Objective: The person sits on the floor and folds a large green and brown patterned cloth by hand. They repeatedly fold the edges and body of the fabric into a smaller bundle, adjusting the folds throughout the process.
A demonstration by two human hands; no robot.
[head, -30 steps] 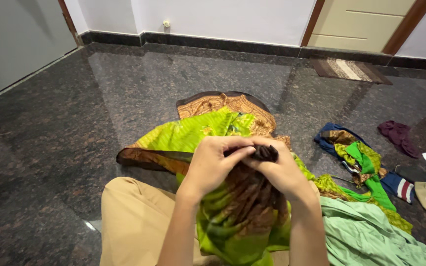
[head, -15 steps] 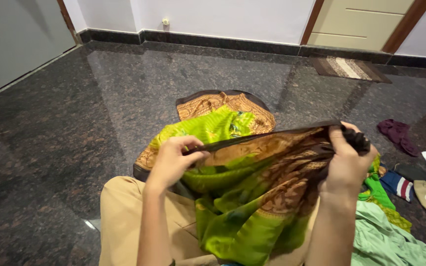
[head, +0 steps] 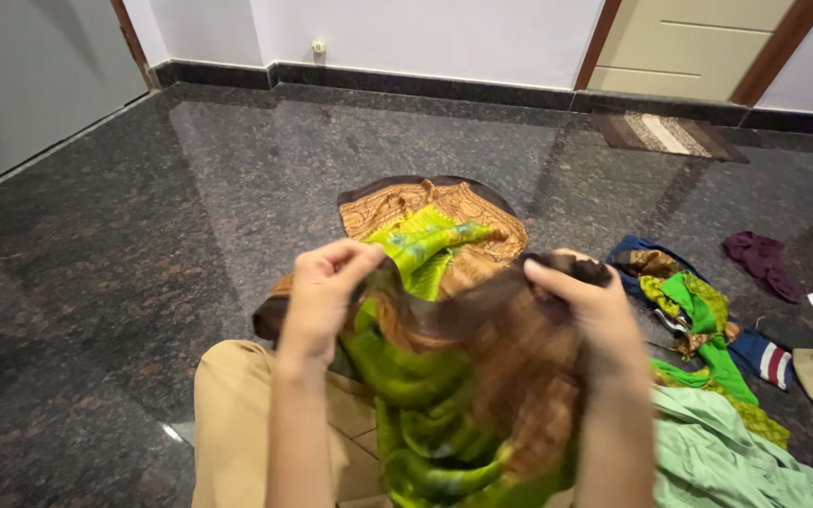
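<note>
Half a second ago the hands stood wide apart with the cloth's dark border stretched flat between them; now they have drawn closer, and the border sags in a loose fold. The cloth [head: 454, 376], green and brown with a dark edge, hangs from both hands over the person's lap, its far end lying on the floor [head: 143, 235] just beyond the knees. The left hand [head: 324, 293] is closed, pinching the edge between thumb and fingers; the right hand [head: 583, 301] is closed round a gathered bunch of the dark border. As a judgement, the cloth looks thin, silky and slippery, so a light pinch could let the edge slide out, and the slack fold could twist or go uneven if the hands pull at different rates; the end on the floor may drag and crease. Its weave shows a fine gold-brown pattern with glossy green patches, soft and limp, and it is blurred here. The floor is polished dark speckled stone, hard and reflective. To the cloth's right lie a pale green garment [head: 726, 452], touching it, and a heap of mixed clothes [head: 698, 310] nearby. Beyond the cloth, well apart, a striped doormat [head: 668, 134] lies before a door [head: 698, 47].
</note>
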